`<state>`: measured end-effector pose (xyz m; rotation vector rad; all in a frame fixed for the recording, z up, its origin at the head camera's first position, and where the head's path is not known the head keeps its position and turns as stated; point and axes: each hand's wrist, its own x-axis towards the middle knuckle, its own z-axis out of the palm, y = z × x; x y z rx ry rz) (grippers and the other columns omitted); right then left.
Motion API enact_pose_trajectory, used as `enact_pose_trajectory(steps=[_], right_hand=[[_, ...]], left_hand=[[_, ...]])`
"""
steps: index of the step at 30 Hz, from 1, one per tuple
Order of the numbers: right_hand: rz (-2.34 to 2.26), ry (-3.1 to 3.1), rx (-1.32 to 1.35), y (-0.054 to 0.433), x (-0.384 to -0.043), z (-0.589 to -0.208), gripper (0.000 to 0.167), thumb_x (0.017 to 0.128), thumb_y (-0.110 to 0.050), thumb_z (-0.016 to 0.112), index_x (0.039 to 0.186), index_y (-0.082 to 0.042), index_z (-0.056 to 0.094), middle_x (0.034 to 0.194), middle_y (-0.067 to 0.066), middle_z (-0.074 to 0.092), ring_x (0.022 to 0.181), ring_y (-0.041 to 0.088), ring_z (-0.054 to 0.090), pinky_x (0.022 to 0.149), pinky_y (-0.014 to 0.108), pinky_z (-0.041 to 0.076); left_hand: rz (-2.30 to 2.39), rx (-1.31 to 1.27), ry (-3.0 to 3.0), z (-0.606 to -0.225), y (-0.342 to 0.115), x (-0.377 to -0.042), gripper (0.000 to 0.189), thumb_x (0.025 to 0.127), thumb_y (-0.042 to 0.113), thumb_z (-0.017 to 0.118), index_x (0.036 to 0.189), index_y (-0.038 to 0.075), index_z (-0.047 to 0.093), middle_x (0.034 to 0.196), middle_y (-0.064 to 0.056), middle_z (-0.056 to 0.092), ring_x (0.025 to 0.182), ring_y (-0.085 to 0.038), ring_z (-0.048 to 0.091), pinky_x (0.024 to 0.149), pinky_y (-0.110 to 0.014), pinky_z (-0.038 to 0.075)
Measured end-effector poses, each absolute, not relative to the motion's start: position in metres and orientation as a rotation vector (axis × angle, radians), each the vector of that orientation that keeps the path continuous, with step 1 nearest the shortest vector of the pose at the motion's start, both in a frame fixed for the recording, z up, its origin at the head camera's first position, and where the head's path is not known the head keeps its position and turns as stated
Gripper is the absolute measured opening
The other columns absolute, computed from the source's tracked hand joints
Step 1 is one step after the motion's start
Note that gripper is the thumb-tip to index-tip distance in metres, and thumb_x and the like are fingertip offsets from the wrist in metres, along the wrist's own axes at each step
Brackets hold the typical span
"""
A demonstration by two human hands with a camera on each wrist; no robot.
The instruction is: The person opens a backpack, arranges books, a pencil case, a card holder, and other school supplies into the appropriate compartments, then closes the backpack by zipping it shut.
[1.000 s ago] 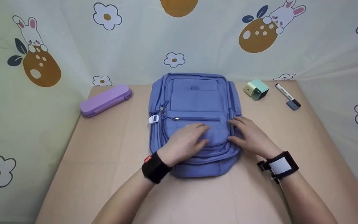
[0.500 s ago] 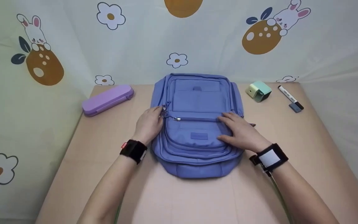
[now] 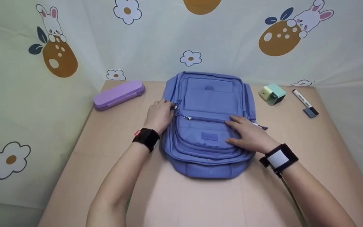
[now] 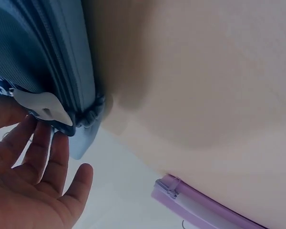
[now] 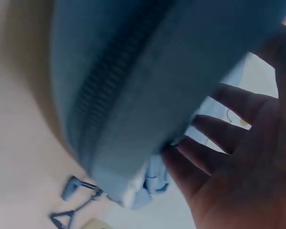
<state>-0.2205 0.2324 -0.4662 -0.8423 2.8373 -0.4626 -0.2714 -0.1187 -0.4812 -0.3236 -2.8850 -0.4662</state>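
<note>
A blue backpack lies front side up on the table. My left hand is at its left side, thumb and fingers pinching a zipper pull. In the left wrist view, those fingertips are right beside a white buckle on the bag's side. My right hand rests with relaxed, spread fingers on the right part of the front pocket. A second zipper slider sits at the left end of the front pocket's zipper. In the right wrist view, the fingers lie along the bag's edge.
A purple pencil case lies at the back left of the table. Back right stand a mint and yellow pencil sharpener, a marker and a small grey-blue block. A patterned curtain hangs behind and on both sides.
My left hand has moved from over the front pocket to the backpack's left side and pinches a zipper pull. My right hand has shifted a little further onto the front. The view has shifted slightly.
</note>
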Motion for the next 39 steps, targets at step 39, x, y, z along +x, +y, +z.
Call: enact_pose_trajectory(steps=[39], right_hand=[[-0.206, 2.761, -0.957, 0.071, -0.299, -0.461, 0.083, 0.093, -0.055, 0.060, 0.163, -0.021, 0.028, 0.169, 0.007, 0.019, 0.156, 0.030, 0.011, 0.125, 0.047, 0.012]], left_hand=[[-0.411, -0.450, -2.815, -0.476, -0.120, -0.282, 0.013, 0.099, 0.015, 0.068, 0.103, 0.004, 0.071, 0.101, -0.015, 0.065, 0.095, -0.036, 0.062, 0.083, -0.048, 0.052]])
